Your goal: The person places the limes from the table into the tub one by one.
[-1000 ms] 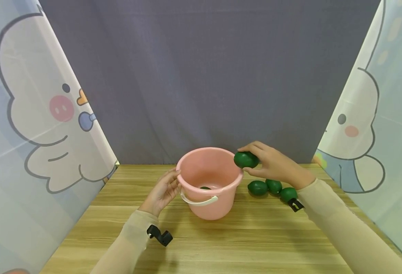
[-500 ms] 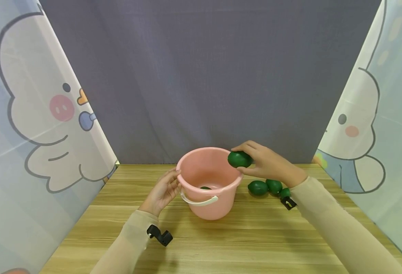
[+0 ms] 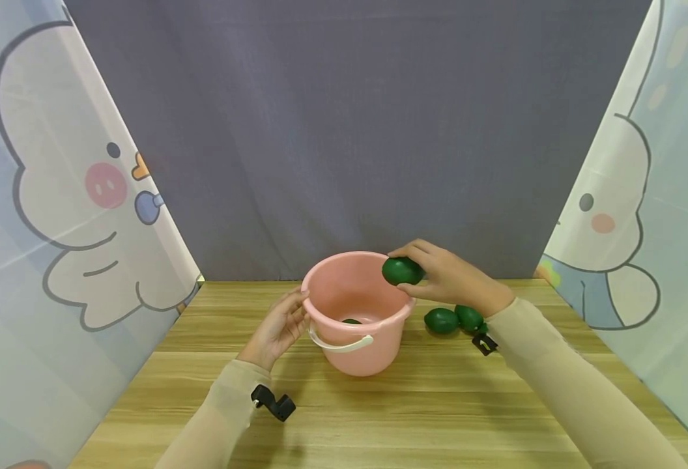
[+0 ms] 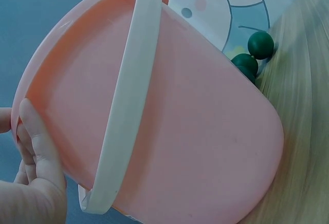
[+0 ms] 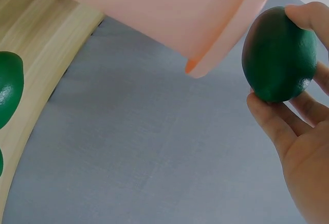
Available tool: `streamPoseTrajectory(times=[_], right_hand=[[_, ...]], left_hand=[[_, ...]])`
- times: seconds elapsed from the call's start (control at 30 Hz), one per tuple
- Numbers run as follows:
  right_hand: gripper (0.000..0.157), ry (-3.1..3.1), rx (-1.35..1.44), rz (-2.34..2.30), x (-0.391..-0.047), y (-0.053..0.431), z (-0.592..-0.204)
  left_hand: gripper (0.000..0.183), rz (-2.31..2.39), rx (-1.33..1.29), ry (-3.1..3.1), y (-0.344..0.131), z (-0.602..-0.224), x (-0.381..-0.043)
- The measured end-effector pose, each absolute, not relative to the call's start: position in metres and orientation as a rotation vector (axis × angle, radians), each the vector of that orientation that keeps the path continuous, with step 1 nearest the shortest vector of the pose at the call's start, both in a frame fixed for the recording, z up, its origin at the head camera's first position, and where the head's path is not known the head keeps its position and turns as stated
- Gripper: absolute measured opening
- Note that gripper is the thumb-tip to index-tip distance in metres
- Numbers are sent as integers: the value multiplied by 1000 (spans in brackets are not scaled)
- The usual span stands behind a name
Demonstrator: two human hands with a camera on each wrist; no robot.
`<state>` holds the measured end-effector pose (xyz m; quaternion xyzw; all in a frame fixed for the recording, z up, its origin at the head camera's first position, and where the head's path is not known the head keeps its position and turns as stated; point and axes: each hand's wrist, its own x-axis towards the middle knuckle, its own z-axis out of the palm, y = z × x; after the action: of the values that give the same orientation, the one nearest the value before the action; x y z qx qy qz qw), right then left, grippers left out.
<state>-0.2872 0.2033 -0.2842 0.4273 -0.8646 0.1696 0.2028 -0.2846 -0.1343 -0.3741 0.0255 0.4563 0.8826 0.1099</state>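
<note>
A pink bucket [image 3: 360,352] with a white handle [image 3: 344,346] stands upright on the wooden table. My left hand [image 3: 278,327] holds its rim on the left side; in the left wrist view the thumb [image 4: 41,142] lies against the outside just under the rim. My right hand [image 3: 449,273] grips a dark green, egg-shaped lime [image 3: 402,271] between thumb and fingers, at the bucket's right rim. The right wrist view has this lime [image 5: 280,54] beside the rim. Deep in the bucket, part of another green lime [image 3: 352,321] shows.
More limes [image 3: 441,321] lie on the table [image 3: 379,423] right of the bucket, one partly hidden by the right wrist's black camera mount [image 3: 485,344]. A dark grey curtain [image 3: 344,130] hangs behind; printed cloths [image 3: 103,260] flank both sides.
My right hand has carried the lime leftward, from outside the bucket's right rim to over that edge of its opening. The left hand and bucket have stayed in place.
</note>
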Motion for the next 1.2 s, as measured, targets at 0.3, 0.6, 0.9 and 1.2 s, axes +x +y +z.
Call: streamPoseTrajectory(times=[0.3, 0.6, 0.9, 1.2], right_hand=[[49, -2413, 1213, 489, -293, 196, -285], [49, -2421, 1224, 508, -295, 190, -284], [47, -2421, 1269, 551, -297, 184, -289], [48, -2416, 1271, 514, -298, 182, -292]], left_hand=[[31, 2594, 74, 1352, -134, -373, -285], [30, 2595, 84, 1344, -133, -374, -285], [29, 2599, 81, 1344, -132, -375, -285], [29, 2606, 84, 1337, -132, -376, -286]])
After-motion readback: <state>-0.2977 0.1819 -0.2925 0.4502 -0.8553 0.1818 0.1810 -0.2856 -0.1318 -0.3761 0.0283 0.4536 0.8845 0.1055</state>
